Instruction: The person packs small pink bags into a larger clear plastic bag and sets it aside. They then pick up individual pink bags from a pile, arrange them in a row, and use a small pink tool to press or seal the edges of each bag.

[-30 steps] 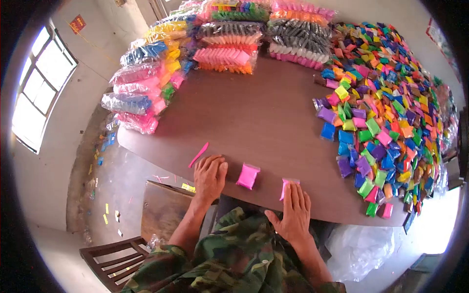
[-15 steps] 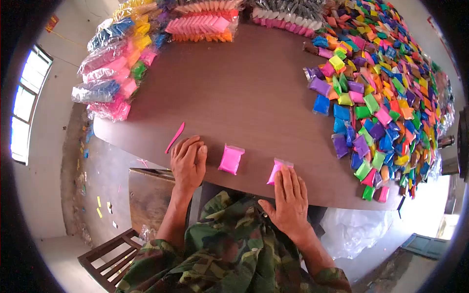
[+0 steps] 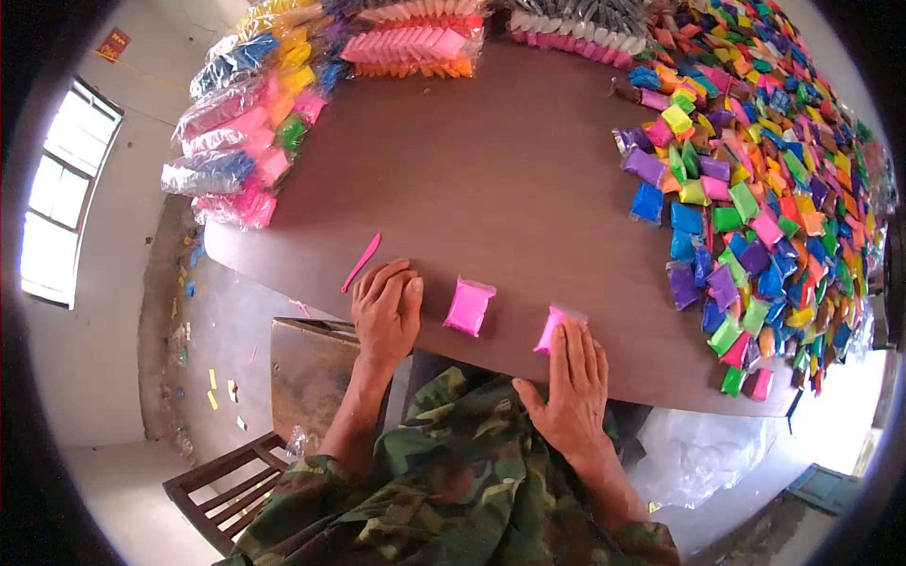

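Observation:
My left hand (image 3: 387,316) rests at the table's near edge, fingers loosely bent and thumb apart, holding nothing I can see. Just beyond its fingertips lies a pink plastic knife (image 3: 361,262). Between my hands a small clear packet of bright pink clay-like material (image 3: 469,307) lies flat on the table. My right hand (image 3: 573,391) is laid over a second pink packet (image 3: 557,326). Its fingers are stretched out and cover the packet's lower right part, while the thumb points away to the left.
A big heap of small colourful packets (image 3: 755,217) covers the table's right side. Bagged rows of packets stand at the left (image 3: 226,141) and at the back (image 3: 406,42). A wooden chair (image 3: 226,491) is at lower left, clear plastic sheeting (image 3: 703,453) at lower right.
The whole view has shifted, so everything sits slightly farther right. My hands and both pink packets hold the same places on the table.

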Available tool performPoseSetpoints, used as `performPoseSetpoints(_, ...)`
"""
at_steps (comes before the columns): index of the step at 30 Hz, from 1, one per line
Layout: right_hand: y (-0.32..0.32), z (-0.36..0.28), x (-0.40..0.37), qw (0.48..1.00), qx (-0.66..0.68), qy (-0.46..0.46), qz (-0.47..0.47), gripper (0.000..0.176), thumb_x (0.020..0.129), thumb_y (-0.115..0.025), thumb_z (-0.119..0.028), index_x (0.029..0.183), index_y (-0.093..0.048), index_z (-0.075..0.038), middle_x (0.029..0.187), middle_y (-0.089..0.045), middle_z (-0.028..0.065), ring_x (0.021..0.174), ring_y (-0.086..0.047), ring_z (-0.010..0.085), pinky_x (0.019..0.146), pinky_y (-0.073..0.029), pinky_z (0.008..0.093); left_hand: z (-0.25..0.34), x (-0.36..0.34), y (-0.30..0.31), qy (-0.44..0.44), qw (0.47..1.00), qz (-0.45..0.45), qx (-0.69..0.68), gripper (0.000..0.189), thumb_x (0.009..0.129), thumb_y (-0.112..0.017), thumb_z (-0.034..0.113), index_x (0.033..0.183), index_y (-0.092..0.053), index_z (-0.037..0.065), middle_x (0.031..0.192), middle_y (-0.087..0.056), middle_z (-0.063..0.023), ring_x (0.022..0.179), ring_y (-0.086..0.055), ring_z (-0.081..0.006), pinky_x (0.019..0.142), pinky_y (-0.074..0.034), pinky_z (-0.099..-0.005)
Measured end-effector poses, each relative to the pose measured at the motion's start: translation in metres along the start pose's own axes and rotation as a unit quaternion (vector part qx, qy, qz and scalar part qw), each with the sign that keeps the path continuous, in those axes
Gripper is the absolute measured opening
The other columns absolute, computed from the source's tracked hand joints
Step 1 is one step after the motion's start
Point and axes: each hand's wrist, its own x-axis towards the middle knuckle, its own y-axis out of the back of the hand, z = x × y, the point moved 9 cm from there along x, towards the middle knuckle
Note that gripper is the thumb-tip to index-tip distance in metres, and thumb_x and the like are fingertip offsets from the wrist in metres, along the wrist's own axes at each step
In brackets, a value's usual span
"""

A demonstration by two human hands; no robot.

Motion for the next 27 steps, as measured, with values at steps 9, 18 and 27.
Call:
performPoseSetpoints(9,-0.021,-0.035,0.032,0.998,0.008,0.054,-0.019,0.089,0.098,-0.068,-0.057,0.156,-0.047,0.008,0.166,-0.043,0.0270,0.154,-0.041,0.0452,0.125,-0.031,0.0601,0.002,0.001,0.003,-0.028,1.000,0.004,-0.006,0.010,0.098,-0.073,0.011,0.098,-0.074,0.001,0.116,-0.078,-0.0151,0.110,-0.071,-0.0358,0.099,-0.052,-0.0481)
performPoseSetpoints(18,-0.031,-0.047,0.038,0.996,-0.024,0.065,-0.048,0.093,0.103,-0.056,-0.066,0.159,-0.044,0.007,0.165,-0.044,0.0268,0.155,-0.039,0.0465,0.124,-0.030,0.0656,-0.003,-0.001,0.005,0.018,1.000,0.002,-0.021,0.016,0.101,-0.072,0.019,0.100,-0.077,0.004,0.118,-0.078,-0.0109,0.114,-0.071,-0.0329,0.100,-0.052,-0.0474)
performPoseSetpoints(27,-0.031,-0.046,0.037,0.996,-0.028,0.074,-0.047,0.095,0.091,-0.074,-0.059,0.155,-0.049,0.006,0.164,-0.047,0.0259,0.154,-0.042,0.0446,0.124,-0.031,0.0633,-0.002,0.000,0.006,0.011,0.999,0.020,-0.034,0.009,0.096,-0.076,0.014,0.095,-0.075,0.005,0.112,-0.078,-0.0102,0.109,-0.072,-0.0308,0.096,-0.053,-0.0455)
